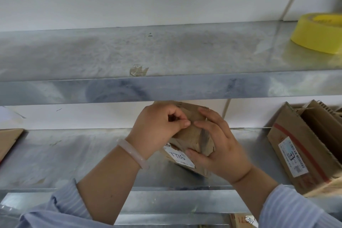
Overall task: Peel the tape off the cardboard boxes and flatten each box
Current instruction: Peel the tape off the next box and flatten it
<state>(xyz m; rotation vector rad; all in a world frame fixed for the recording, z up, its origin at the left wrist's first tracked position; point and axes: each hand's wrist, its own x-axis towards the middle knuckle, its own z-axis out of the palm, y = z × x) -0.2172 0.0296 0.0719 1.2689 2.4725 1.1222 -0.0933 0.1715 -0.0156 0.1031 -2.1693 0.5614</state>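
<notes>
A small brown cardboard box (192,135) with a white label marked in handwriting is held tilted above the lower metal shelf (74,157). My right hand (220,146) grips it from the right side, fingers wrapped round its top and thumb under its near end. My left hand (159,127), with a pale bangle on the wrist, pinches at the box's top face with thumb and forefinger. Whether a tape end sits in the pinch is too small to tell.
A larger open cardboard box (303,146) with red tape and a label lies on the lower shelf at right. A yellow tape roll (318,33) sits on the upper shelf (148,55) at far right. Cardboard pieces show at the left edge (9,139) and bottom (242,220).
</notes>
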